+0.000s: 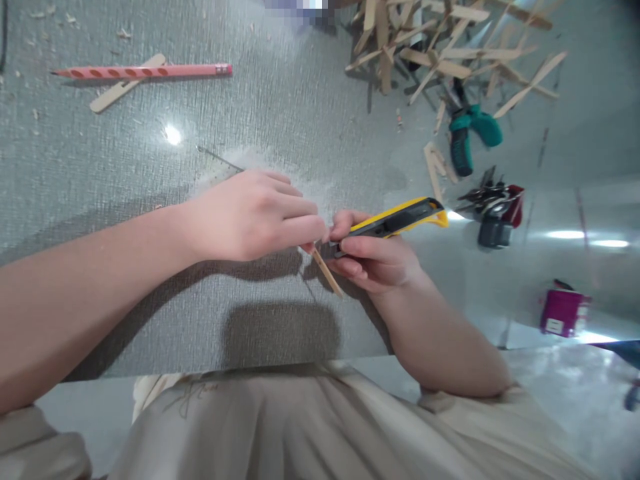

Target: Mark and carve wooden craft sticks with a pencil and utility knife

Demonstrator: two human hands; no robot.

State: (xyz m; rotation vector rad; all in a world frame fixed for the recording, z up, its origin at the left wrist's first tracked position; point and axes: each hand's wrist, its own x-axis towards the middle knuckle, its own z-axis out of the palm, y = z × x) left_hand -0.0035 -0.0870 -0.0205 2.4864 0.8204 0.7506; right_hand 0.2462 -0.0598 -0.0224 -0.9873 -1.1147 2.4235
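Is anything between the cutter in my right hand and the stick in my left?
Nothing visible stands between the yellow cutter in your right hand and the wooden stick in your left hand; the blade sits right beside it, contact unclear.

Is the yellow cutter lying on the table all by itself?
No, the right hand is gripping the yellow cutter between its thumb and fingers.

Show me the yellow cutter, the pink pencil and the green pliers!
Yellow cutter (395, 219), head view: middle of its handle.
Pink pencil (141, 71), head view: middle of its shaft.
Green pliers (461, 139), head view: one green handle.
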